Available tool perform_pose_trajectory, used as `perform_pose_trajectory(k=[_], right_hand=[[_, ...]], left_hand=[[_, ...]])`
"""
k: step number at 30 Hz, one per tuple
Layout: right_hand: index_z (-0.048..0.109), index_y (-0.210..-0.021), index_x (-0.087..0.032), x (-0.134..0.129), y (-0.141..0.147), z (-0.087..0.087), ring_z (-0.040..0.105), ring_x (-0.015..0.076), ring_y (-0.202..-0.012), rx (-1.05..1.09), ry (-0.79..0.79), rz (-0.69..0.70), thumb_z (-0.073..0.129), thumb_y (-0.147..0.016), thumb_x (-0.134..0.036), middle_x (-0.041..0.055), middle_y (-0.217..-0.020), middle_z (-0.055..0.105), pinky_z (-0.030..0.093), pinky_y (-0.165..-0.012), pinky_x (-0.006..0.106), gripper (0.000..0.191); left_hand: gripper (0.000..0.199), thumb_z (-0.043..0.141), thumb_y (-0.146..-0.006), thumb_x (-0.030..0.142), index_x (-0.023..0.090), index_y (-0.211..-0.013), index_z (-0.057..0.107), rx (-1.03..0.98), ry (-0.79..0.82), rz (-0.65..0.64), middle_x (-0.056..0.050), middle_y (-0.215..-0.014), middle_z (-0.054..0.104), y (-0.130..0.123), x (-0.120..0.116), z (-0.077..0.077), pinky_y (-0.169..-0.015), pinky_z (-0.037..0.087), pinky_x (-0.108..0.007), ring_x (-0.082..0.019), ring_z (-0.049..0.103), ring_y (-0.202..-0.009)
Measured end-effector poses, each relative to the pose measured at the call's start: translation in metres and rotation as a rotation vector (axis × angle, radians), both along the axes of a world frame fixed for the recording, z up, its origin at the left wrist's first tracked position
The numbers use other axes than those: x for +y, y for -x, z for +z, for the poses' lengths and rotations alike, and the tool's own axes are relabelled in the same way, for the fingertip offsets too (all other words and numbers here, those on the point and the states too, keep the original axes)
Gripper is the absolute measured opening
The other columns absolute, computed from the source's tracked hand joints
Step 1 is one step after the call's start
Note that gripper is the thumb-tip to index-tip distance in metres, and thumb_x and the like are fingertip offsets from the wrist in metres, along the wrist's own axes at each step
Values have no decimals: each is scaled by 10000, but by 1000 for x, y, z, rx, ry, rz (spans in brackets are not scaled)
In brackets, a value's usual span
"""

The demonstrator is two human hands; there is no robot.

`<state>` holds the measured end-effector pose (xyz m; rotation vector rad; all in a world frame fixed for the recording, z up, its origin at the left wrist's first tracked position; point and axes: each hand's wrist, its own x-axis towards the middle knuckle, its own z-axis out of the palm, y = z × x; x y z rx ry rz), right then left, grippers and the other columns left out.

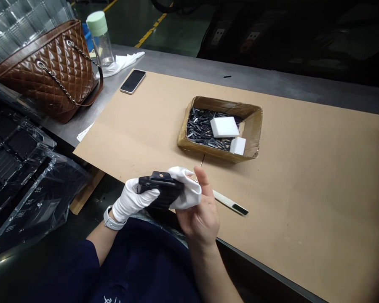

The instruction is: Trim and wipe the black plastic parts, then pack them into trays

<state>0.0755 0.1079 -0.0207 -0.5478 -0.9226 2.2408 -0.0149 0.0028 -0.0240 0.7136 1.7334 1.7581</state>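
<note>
My left hand point(129, 200), in a white glove, grips a black plastic part point(163, 192) with a holed tab on its upper edge. The thumb lies across the part's near face. My bare right hand point(202, 214) is closed on a white cloth point(188, 191), which rests against the part's right end. Some of its fingers are hidden behind the cloth. Just right of this hand, a thin light-coloured tool point(229, 203) with a dark end lies on the cardboard sheet point(303, 181).
Beyond my hands stands a taped cardboard box point(219, 155) of small black pieces and two white foam blocks point(225, 127). A phone point(133, 81), brown quilted bag point(55, 67) and green-lidded bottle point(101, 40) are at the left. Plastic-wrapped black trays point(15, 176) stand lower left.
</note>
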Motion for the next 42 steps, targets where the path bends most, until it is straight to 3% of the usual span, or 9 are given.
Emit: perform_pose_trajectory(k=[4,11,16,19,23,29,33,39,42], right_hand=[[645,-1074,-372,0,-10,-2,663,137,-851,6,-22,7,730,-733,-343,-27,-997,697,526,-753,259,353],[643,-1057,-359,2,-19,-4,640,144,-896,-53,34,-15,796,-640,-412,-15,-1007,664,515,-772,247,447],[629,-895,-292,2,-21,-1,592,125,-699,-6,26,24,783,-652,-406,-18,-820,614,492,-626,237,309],[561,-801,-269,-5,-25,0,515,112,-592,78,-86,67,735,-721,-362,-39,-697,538,441,-536,220,213],[508,-784,-262,-21,-32,3,513,113,-593,112,-341,12,656,-800,-251,-39,-696,522,443,-525,215,150],[492,-774,-259,-37,-37,8,591,102,-588,110,-684,-165,628,-793,-130,-40,-699,588,502,-571,217,188],[498,-793,-272,-42,-40,5,602,104,-542,101,-802,-225,643,-764,-107,-37,-701,624,507,-523,221,222],[508,-849,-294,-42,-49,-6,611,127,-558,135,-936,-170,635,-755,-91,-27,-738,653,518,-531,260,258],[500,-857,-292,-44,-51,-7,590,120,-560,144,-911,-194,629,-761,-94,-30,-734,631,508,-547,257,254]], left_hand=[[382,679,-749,420,139,-1007,701,-120,2,-45,-89,-1023,719,-5,4,3,-877,525,-298,-235,668,-969],[416,660,-770,420,136,-1074,672,-258,-4,-106,-98,-1048,706,-10,7,0,-923,494,-343,-260,632,-1044],[446,656,-747,490,137,-1018,681,-275,24,-148,-105,-1024,706,-7,9,-1,-874,509,-339,-250,651,-981],[492,646,-722,560,134,-965,680,-280,20,-229,-105,-936,713,1,13,-4,-809,518,-317,-240,663,-905],[564,661,-607,675,136,-775,660,-304,33,-418,-66,-731,676,19,25,-5,-680,511,-283,-205,645,-715],[585,757,-408,679,144,-614,645,-348,162,-758,-24,-554,588,40,48,17,-494,434,-251,-147,524,-507],[568,772,-366,673,151,-556,656,-341,178,-893,-34,-523,586,42,57,27,-459,419,-255,-149,508,-477],[529,772,-398,658,163,-570,699,-282,181,-1015,-43,-532,610,44,62,34,-476,438,-259,-150,512,-462],[517,773,-424,645,162,-598,707,-272,195,-1039,-47,-551,620,45,63,37,-489,449,-254,-154,528,-486]])
